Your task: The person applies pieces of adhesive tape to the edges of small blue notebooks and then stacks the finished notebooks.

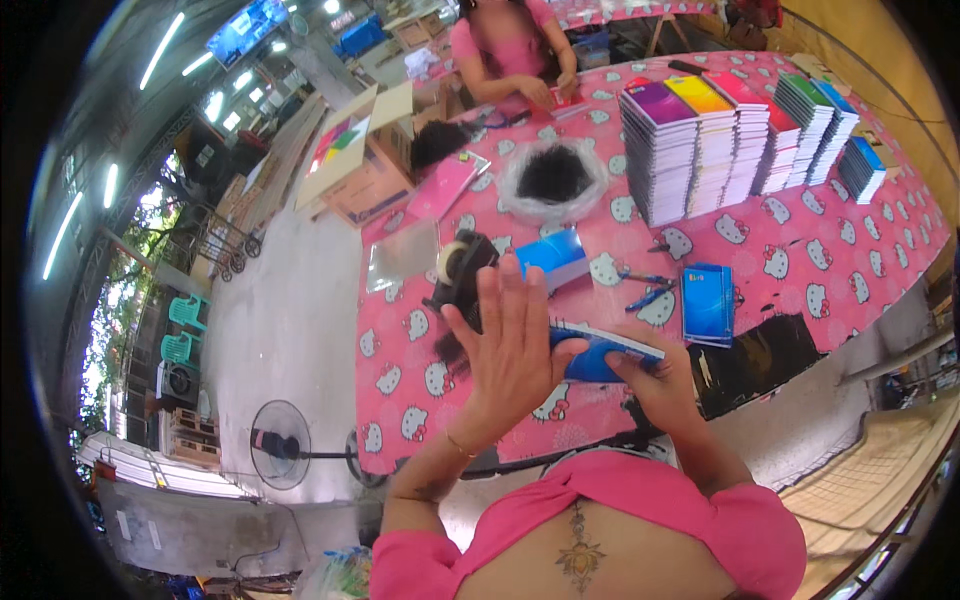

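Observation:
My right hand (658, 388) grips a blue notebook (592, 362) near the table's front edge, its thumb on the cover. My left hand (512, 345) is raised beside it with fingers stretched out. The left thumb overlaps the notebook's left end; whether it touches cannot be told. Just behind the left hand stands a black tape dispenser (483, 252) with a tape roll (450, 262), partly hidden by the fingers. A stack of blue notebooks (558, 262) lies beyond my fingertips. To the right of my right hand lies another small pile of blue notebooks (707, 305).
Several pens (650, 297) lie mid-table. Tall notebook stacks (660, 165) in several colours stand at the back right. A plastic bag (510, 190) holds black pieces. An open carton (365, 175) stands left of a co-worker (510, 50). A fan (283, 445) stands at left.

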Demonstrator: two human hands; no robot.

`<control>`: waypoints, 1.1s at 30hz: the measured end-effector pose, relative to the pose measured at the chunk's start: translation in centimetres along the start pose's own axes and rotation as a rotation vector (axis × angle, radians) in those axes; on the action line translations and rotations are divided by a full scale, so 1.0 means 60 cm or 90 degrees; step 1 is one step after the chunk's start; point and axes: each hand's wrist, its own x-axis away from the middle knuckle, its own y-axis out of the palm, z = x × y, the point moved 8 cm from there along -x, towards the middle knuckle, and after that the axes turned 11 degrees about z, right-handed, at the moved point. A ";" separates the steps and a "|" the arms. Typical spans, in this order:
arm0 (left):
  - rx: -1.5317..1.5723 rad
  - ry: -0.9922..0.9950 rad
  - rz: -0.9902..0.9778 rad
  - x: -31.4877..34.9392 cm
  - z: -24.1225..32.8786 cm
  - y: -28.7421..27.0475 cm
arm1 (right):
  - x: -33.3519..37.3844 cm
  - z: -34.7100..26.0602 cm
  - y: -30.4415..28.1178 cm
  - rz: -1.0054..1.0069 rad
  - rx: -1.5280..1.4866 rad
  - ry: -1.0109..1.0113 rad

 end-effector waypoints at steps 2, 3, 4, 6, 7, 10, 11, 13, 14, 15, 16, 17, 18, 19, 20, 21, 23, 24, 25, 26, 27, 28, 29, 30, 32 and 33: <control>-0.012 0.093 0.009 0.041 0.026 0.015 | 0.006 0.002 -0.008 0.020 0.019 0.037; 0.058 0.084 -0.060 0.068 0.044 0.023 | 0.004 0.001 -0.008 0.035 -0.015 0.021; 0.048 0.068 -0.018 0.072 0.032 0.025 | 0.002 -0.002 -0.007 0.049 -0.049 0.005; 0.043 0.029 0.054 0.029 0.017 -0.006 | 0.005 0.008 0.011 -0.013 -0.030 0.044; 0.001 0.006 0.048 -0.007 -0.006 -0.013 | 0.010 0.020 0.016 -0.036 -0.012 0.073; -0.003 0.103 -0.069 0.008 0.008 0.021 | 0.006 0.018 0.010 -0.010 -0.003 0.045; 0.083 0.103 -0.038 0.053 0.024 0.027 | 0.005 0.015 0.011 -0.015 -0.006 0.037; 0.073 0.116 0.005 0.093 0.037 0.030 | 0.000 0.015 0.010 -0.008 -0.015 0.020; 0.076 0.121 0.022 0.097 0.040 0.030 | 0.000 0.017 0.016 -0.027 -0.011 0.024; 0.027 0.045 -0.020 0.039 0.016 0.011 | 0.003 0.023 0.020 -0.042 -0.003 0.037; 0.009 0.056 -0.019 0.016 0.009 0.011 | 0.006 0.030 0.026 -0.057 0.006 0.051; -0.020 0.061 -0.017 0.001 0.001 0.006 | 0.007 0.026 0.034 -0.054 -0.056 0.042; -0.048 0.066 -0.015 -0.005 -0.002 0.004 | 0.006 0.029 0.029 -0.035 -0.065 0.049; -0.003 0.100 -0.060 0.028 0.018 0.021 | 0.004 0.032 0.024 -0.016 -0.073 0.056; 0.034 0.098 -0.045 0.063 0.032 0.027 | 0.000 0.034 0.022 -0.002 -0.084 0.059; 0.070 0.098 -0.030 0.098 0.045 0.033 | -0.002 0.038 0.026 -0.016 -0.071 0.040; 0.133 0.063 0.009 0.080 0.034 0.025 | -0.001 0.049 0.024 -0.030 -0.041 0.012; 0.075 0.065 -0.009 0.042 0.024 0.015 | 0.004 0.047 0.026 -0.034 -0.040 0.025; 0.020 0.069 -0.024 0.003 0.013 0.005 | 0.006 0.040 0.031 -0.037 -0.035 0.037; -0.046 0.069 -0.035 -0.018 0.007 -0.005 | 0.006 0.030 0.036 -0.048 -0.035 0.042; 0.043 0.057 -0.047 -0.002 0.014 0.001 | 0.007 0.027 0.034 -0.046 -0.031 0.040; 0.077 0.045 -0.030 0.028 0.024 0.006 | 0.008 0.025 0.033 -0.043 -0.027 0.039; 0.104 0.035 -0.009 0.062 0.035 0.008 | 0.006 0.020 0.034 -0.044 -0.026 0.032; 0.136 0.029 0.010 0.067 0.041 0.002 | 0.006 0.027 0.037 -0.050 -0.056 0.037; 0.145 0.020 0.007 0.041 0.027 -0.010 | 0.011 0.051 0.041 -0.061 -0.113 0.052; 0.171 0.022 -0.004 0.004 0.009 -0.021 | 0.011 0.046 0.037 -0.062 -0.077 0.059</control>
